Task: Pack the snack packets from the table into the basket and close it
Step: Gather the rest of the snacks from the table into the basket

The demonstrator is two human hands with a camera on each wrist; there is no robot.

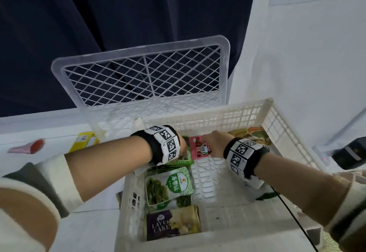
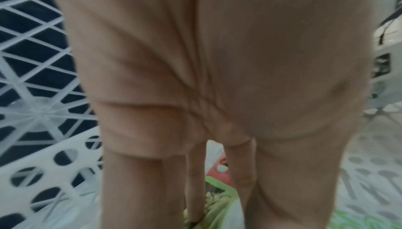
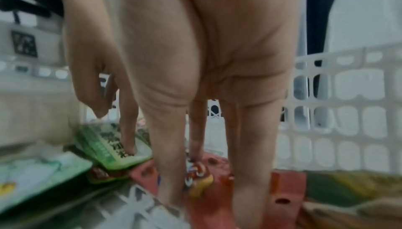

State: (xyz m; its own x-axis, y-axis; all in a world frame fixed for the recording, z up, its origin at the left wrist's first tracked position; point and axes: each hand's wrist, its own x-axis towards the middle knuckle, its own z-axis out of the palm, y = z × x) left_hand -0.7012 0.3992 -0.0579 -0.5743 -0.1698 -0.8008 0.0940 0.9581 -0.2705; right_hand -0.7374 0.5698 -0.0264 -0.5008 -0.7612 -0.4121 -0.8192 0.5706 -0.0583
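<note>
Right hand (image 3: 195, 60) fingers (image 3: 169, 172) straight, tips pressing the pink packet (image 1: 196, 147) on the basket (image 1: 206, 120) floor. Left hand (image 2: 217, 60) fingers straight down onto a green packet (image 1: 183, 157); tips hidden, wrist views blurred. More packets lie inside; yellow packet (image 1: 85, 140) on table, half hidden. Lid (image 1: 138, 53) up.

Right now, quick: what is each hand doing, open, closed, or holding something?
Left hand: open, straight fingers down on the green packet.
Right hand: open, straight fingertips pressing the pink packet and the green one; gripping nothing.
</note>
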